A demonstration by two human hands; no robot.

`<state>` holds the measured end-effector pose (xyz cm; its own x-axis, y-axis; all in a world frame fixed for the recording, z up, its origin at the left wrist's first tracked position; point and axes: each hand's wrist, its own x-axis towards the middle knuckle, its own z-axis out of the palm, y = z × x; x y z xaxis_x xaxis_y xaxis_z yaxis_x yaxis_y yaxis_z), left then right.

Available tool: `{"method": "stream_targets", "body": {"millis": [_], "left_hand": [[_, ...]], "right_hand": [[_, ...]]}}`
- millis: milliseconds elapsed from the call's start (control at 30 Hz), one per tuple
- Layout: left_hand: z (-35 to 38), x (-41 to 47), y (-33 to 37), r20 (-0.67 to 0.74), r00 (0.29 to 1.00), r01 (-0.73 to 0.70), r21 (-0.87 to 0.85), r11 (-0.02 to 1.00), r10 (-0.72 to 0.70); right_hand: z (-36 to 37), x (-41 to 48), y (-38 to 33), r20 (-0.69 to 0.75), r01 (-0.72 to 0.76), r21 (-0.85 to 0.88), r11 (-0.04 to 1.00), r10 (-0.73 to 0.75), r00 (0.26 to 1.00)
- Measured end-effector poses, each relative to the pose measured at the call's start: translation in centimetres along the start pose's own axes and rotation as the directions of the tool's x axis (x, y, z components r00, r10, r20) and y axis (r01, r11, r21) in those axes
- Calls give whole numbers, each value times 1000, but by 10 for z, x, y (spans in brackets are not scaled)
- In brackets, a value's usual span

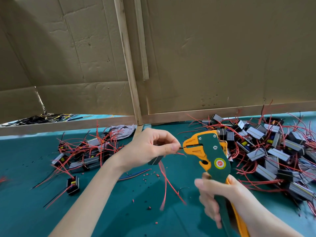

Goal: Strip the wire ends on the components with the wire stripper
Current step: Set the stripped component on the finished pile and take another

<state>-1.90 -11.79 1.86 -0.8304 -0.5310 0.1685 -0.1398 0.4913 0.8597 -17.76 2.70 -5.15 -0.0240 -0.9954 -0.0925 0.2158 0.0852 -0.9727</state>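
Left hand point(148, 147) pinches wire end point(180, 148), component point(155, 160) dangling below palm. Wire tip meets mouth of wire stripper point(211, 152), held upright over teal table point(25, 185). Right hand point(220, 197) wraps handles. Big component pile point(273, 151) right.

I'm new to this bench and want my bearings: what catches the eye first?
The green-and-orange stripper stands mid-frame, gripped by the right hand, its nose at a wire that the left hand pinches. A big pile of components with red wires lies at right, a smaller pile at left, on the teal table.
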Motion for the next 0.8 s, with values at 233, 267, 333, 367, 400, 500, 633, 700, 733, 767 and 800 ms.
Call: {"method": "stream_targets", "body": {"millis": [233, 267, 333, 367, 400, 500, 633, 700, 733, 767, 800], "left_hand": [[-2, 4, -14, -64, 996, 59, 33, 998, -57], [-3, 5, -15, -75, 996, 59, 56, 997, -54], [-3, 7, -16, -103, 993, 62, 102, 993, -52], [-2, 8, -16, -129, 991, 59, 116, 992, -43], [0, 11, -15, -168, 986, 44, 137, 990, -21], [10, 27, -8, -351, 932, -16, 221, 975, 94], [35, 68, 15, -562, 792, -154, 198, 968, 240], [55, 91, 26, -629, 726, -204, 189, 960, 278], [65, 101, 31, -641, 722, -232, 128, 964, 259], [76, 109, 36, -635, 739, -255, 47, 966, 226], [86, 116, 38, -613, 766, -267, -29, 963, 194]], "right_hand": [[-6, 6, -2, 197, 4, 295, 956, -65, 978], [-8, 8, -2, 154, 10, 319, 948, -62, 986], [-13, 11, -1, 87, -1, 335, 942, -29, 996], [-17, 12, -1, 62, -18, 333, 943, -2, 998], [-20, 14, -1, 35, -39, 330, 943, 30, 999], [-25, 20, 4, -68, -98, 360, 928, 131, 989], [-32, 23, 7, -72, -150, 439, 886, 201, 977], [-36, 25, 7, -77, -154, 452, 878, 211, 974], [-37, 26, 8, -84, -154, 460, 874, 216, 973], [-38, 26, 8, -91, -149, 473, 869, 217, 972], [-39, 27, 7, -99, -143, 482, 865, 216, 971]]}}
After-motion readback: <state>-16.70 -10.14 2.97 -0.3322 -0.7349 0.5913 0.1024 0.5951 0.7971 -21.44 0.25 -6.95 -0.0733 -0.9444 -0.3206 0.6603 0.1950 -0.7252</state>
